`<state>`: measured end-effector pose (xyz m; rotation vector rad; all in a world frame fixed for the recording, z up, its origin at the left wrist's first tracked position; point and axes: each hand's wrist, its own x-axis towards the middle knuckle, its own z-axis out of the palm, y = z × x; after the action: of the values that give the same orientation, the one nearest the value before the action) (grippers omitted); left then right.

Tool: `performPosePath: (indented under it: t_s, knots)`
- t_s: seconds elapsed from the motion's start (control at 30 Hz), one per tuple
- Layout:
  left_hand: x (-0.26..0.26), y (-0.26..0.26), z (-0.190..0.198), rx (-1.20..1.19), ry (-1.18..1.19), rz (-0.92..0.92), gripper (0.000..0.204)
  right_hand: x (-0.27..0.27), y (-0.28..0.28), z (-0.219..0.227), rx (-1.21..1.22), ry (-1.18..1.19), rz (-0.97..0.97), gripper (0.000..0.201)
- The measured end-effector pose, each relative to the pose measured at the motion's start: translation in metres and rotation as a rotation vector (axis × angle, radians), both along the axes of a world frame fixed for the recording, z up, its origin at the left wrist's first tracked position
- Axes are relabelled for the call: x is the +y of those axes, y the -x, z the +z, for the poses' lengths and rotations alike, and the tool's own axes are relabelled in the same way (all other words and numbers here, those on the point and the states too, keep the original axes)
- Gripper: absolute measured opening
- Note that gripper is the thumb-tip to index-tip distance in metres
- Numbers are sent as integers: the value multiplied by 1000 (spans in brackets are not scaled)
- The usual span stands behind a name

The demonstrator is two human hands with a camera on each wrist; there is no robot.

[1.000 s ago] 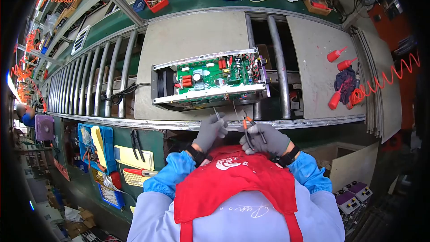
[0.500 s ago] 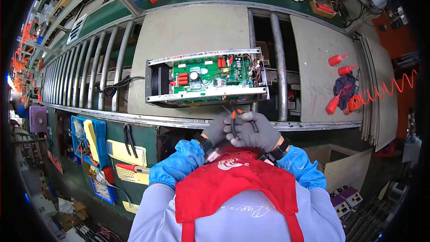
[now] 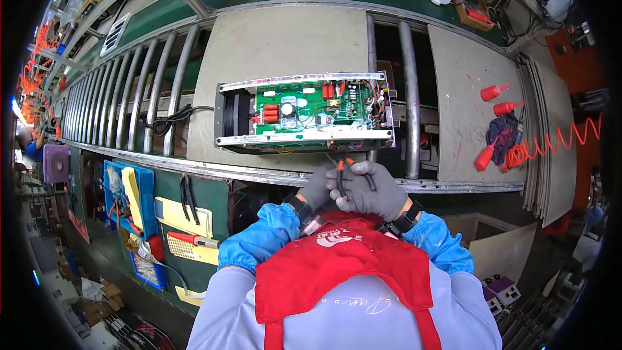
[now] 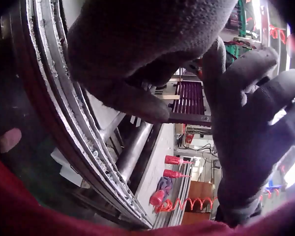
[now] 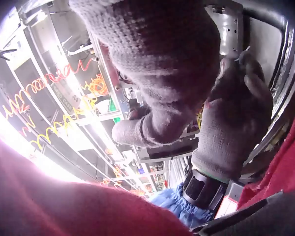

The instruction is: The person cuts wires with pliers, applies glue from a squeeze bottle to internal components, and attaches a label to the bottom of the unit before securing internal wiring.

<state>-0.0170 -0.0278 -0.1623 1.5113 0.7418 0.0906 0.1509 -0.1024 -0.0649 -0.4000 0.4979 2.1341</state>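
Both gloved hands are close together in front of an electronic unit with a green circuit board (image 3: 311,123). The right hand (image 3: 379,189) grips pliers with orange and black handles (image 3: 341,178); their jaws are hard to make out. Beside it, the left hand (image 3: 315,188) pinches something thin, whose tip shows only faintly. In the left wrist view, thin pale strips (image 4: 133,120) lie by the left thumb, with the right hand (image 4: 248,113) opposite. The right wrist view shows the left hand (image 5: 231,118) with curled fingers beyond the right hand (image 5: 162,64).
The unit sits on a grey board (image 3: 285,39) over metal rollers (image 3: 411,97). Red bottles (image 3: 495,93) and a dark cloth (image 3: 503,133) lie at the right. At lower left are a blue tool bin (image 3: 148,201), black-handled pliers (image 3: 188,199) and a red cutter (image 3: 188,238).
Over the last second the hands have come together, the left moving right towards the right hand. Since half a second ago they have barely moved; the head view has shifted slightly.
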Motion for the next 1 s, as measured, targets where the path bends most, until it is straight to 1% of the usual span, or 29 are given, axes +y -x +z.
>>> performPosePath:
  t_s: [0.1,0.2,0.23,0.27,0.3,0.33,0.37,0.4,0.47,0.5,0.53,0.6,0.67,0.7,0.73,0.8,0.87,0.9,0.93,0.97,1.0]
  knots:
    - [3,-4,12,130,71,7,21,1,1,-1,1,30,-30,50]
    - [-2,-6,-2,-206,908,495,22,-1,0,-13,-22,53,-40,48]
    - [1,-2,-12,-276,1023,452,22,-1,-1,-15,-33,61,-38,48]
    - [-2,1,-20,-249,907,414,21,-1,-1,-13,-71,64,-26,47]
    - [-4,3,-19,-221,790,380,19,-1,-1,-4,-108,67,-13,46]
    - [-4,5,-10,-192,672,348,18,-1,0,5,-143,67,2,44]
    - [-6,11,1,-110,633,296,15,-4,0,17,-282,-28,49,42]
    - [-1,19,33,30,485,204,20,-12,-2,25,-393,-166,107,42]
    - [14,57,18,224,295,-56,24,-25,-9,50,-1005,-558,344,44]
    - [21,89,-2,223,241,-117,24,-32,-16,44,-811,-492,301,44]
    - [35,117,22,254,166,-86,24,-36,-22,36,-613,-423,274,44]
    - [65,179,47,353,132,184,21,-46,-29,53,-823,-259,407,47]
    - [109,238,78,189,186,554,19,-62,-44,36,-794,-309,449,53]
    - [127,256,105,119,115,685,19,-68,-46,38,-760,-284,409,58]
    - [150,287,103,40,-83,748,30,-73,-46,40,-729,-262,352,58]
    - [193,340,105,-270,87,958,37,-75,-41,52,-755,-236,281,63]
    - [215,362,107,-23,119,1551,45,-75,-37,70,-881,-252,210,67]
    - [223,379,99,87,139,1550,47,-71,-35,77,-941,-265,176,69]
    - [232,400,60,-12,67,1417,44,-69,-34,84,-1044,-278,111,70]
    - [244,423,5,-103,-4,1278,41,-66,-32,89,-1143,-287,41,72]
    - [229,383,33,-119,56,1229,38,-65,-30,92,-1239,-291,-34,73]
